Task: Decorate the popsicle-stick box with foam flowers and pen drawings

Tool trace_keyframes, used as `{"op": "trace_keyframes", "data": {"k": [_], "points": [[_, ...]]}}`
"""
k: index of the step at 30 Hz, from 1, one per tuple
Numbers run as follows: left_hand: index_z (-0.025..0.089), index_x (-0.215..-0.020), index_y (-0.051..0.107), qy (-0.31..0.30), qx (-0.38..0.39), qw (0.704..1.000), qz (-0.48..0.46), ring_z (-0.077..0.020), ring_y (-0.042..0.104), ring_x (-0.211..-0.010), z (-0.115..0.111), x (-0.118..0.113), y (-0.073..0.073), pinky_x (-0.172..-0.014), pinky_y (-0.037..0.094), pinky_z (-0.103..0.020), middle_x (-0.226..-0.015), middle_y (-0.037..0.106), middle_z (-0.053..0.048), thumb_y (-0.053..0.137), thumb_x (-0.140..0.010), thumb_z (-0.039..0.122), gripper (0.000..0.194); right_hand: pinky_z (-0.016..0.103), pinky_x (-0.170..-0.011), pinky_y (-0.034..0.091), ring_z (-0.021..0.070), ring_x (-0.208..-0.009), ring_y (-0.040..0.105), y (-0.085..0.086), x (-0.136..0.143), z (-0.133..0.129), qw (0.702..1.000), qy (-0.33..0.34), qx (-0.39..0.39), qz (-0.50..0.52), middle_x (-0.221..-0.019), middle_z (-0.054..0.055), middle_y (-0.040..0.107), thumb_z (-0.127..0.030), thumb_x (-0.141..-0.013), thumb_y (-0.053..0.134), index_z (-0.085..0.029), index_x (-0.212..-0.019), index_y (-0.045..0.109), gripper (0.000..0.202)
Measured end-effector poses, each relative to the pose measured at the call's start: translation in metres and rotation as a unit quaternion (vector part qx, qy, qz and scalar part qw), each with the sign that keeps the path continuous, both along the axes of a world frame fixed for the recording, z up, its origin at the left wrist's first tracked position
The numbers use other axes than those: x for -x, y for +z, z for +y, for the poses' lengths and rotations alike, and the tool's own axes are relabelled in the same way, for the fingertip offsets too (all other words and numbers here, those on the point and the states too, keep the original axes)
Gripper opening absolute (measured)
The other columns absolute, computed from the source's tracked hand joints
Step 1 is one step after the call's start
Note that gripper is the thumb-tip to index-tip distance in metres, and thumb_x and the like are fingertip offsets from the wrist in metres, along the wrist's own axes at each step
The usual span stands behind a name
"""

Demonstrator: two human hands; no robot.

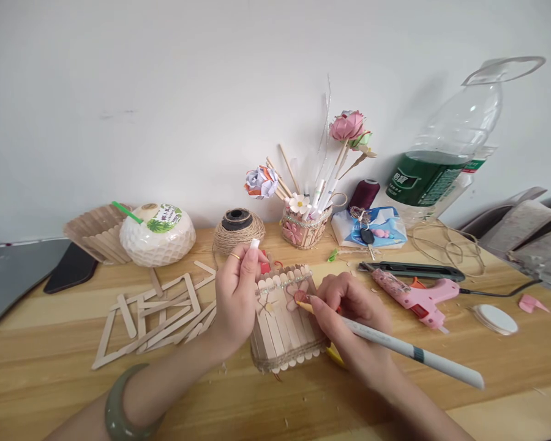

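Between both hands, popsicle-stick holder (282,318), twine-wrapped base

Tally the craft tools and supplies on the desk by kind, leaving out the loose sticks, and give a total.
Popsicle-stick holders: 2, one gripped by the left hand, one holding paper flowers
Glue guns: 1
Utility knives: 1
Twine balls: 1
Thread spools: 1
Pens, in the right hand: 1
Total: 7

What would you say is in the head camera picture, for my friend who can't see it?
A person's left hand steadies a small holder made of wooden craft sticks on a wooden table, while the right hand touches a white pen to a flower on it. Loose craft sticks lie left; a pink glue gun lies right.
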State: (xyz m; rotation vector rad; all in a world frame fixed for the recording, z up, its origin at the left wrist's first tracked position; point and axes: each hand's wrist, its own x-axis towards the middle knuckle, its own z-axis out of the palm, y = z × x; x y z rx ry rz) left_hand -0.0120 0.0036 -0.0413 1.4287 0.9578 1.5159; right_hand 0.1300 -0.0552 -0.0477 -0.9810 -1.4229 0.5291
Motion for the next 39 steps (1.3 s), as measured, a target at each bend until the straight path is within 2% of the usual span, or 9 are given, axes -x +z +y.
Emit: {"op": "trace_keyframes", "data": {"k": [6,10,16,28,31,36,39], "points": [[0.019,-0.069,0.055,0.004,0.004,1.000,0.000,-0.0111,0.036,-0.052,-0.0009,0.0004,0.0012,-0.051,0.035,-0.022,-0.056,0.039,0.005,0.051,-0.093,0.046,0.035,0.023,-0.046,0.036,0.0101,-0.050,0.042,0.0030,0.0013,-0.0001,1.000,-0.019,-0.005,-0.001,-0.058,-0.005,0.046,-0.020,-0.087,0.056,-0.023,-0.066,0.040,0.027],[0.020,-0.070,0.055,0.009,0.002,1.000,0.009,-0.0119,0.039,-0.054,-0.0007,0.0004,0.0014,-0.053,0.036,-0.023,-0.058,0.040,0.005,0.050,-0.093,0.047,0.036,0.024,-0.045,0.033,0.0099,-0.048,0.038,0.0024,-0.0004,-0.0011,1.000,-0.013,0.001,-0.012,-0.055,-0.007,0.042,-0.019,-0.087,0.055,-0.023,-0.065,0.038,0.028],[0.020,-0.071,0.054,0.009,-0.002,1.000,0.015,-0.0122,0.039,-0.055,-0.0003,0.0008,-0.0003,-0.055,0.036,-0.023,-0.058,0.040,0.005,0.048,-0.095,0.044,0.035,0.024,-0.048,0.032,0.0103,-0.052,0.040,-0.0015,-0.0037,-0.0003,0.996,-0.084,-0.037,0.023,-0.058,-0.006,0.045,-0.010,-0.084,0.057,-0.023,-0.065,0.040,0.028],[0.020,-0.071,0.054,0.000,-0.005,1.000,0.016,-0.0119,0.034,-0.053,-0.0008,0.0016,-0.0017,-0.052,0.033,-0.023,-0.057,0.036,0.006,0.047,-0.095,0.045,0.036,0.024,-0.047,0.033,0.0100,-0.051,0.041,0.0021,-0.0017,0.0015,0.991,-0.117,-0.044,0.039,-0.058,-0.006,0.046,-0.012,-0.083,0.058,-0.022,-0.065,0.043,0.026],[0.020,-0.071,0.054,0.000,-0.001,1.000,0.014,-0.0121,0.033,-0.052,-0.0004,0.0015,-0.0018,-0.052,0.032,-0.023,-0.056,0.035,0.006,0.047,-0.095,0.046,0.036,0.022,-0.046,0.033,0.0100,-0.050,0.040,0.0020,-0.0015,0.0014,0.993,-0.103,-0.036,0.048,-0.057,-0.005,0.045,-0.017,-0.086,0.058,-0.022,-0.065,0.044,0.026],[0.020,-0.070,0.055,0.012,-0.001,1.000,0.021,-0.0129,0.039,-0.056,0.0008,0.0019,-0.0016,-0.054,0.033,-0.024,-0.060,0.042,0.004,0.048,-0.094,0.047,0.036,0.022,-0.039,0.029,0.0096,-0.043,0.036,0.0014,-0.0020,0.0014,0.996,-0.052,-0.006,0.068,-0.050,-0.006,0.043,-0.041,-0.092,0.054,-0.022,-0.064,0.046,0.034],[0.020,-0.071,0.055,0.006,-0.004,1.000,0.020,-0.0126,0.037,-0.054,0.0010,0.0020,-0.0020,-0.053,0.033,-0.024,-0.058,0.038,0.005,0.047,-0.095,0.046,0.036,0.021,-0.039,0.030,0.0094,-0.043,0.038,-0.0003,-0.0012,0.0009,0.996,-0.043,0.001,0.073,-0.049,-0.005,0.045,-0.040,-0.090,0.057,-0.022,-0.064,0.048,0.033]]}}
